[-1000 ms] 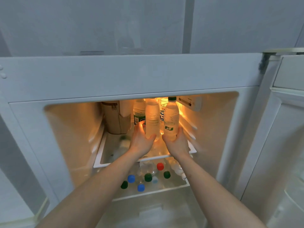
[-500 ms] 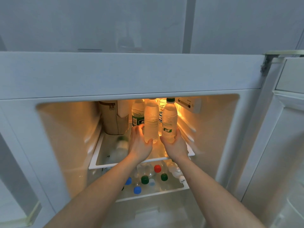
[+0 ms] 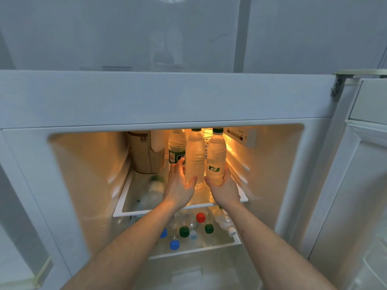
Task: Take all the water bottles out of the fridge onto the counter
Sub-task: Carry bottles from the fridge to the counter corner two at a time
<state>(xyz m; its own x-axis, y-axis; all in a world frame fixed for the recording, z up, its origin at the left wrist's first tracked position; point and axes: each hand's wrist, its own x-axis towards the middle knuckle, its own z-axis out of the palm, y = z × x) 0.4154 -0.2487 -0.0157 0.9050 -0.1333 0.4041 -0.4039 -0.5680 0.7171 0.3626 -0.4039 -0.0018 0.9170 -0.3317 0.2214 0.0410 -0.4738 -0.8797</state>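
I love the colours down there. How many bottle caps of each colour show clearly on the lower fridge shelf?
Red cap: 1
Green caps: 2
Bright blue caps: 2
Pale blue cap: 1
White cap: 1
Total: 7

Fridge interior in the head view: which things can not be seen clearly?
- Lying bottle on the upper shelf: blurred.
- Lower bottles: partly hidden behind both forearms, count unclear.
- Left hand fingers: behind the middle bottle, grip unclear.
- Counter: not in view.

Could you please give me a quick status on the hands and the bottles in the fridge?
Left hand cupping unlabelled bottle, right hand gripping green-labelled bottle. Both upright on upper shelf. More bottles behind and below. Path out clear.
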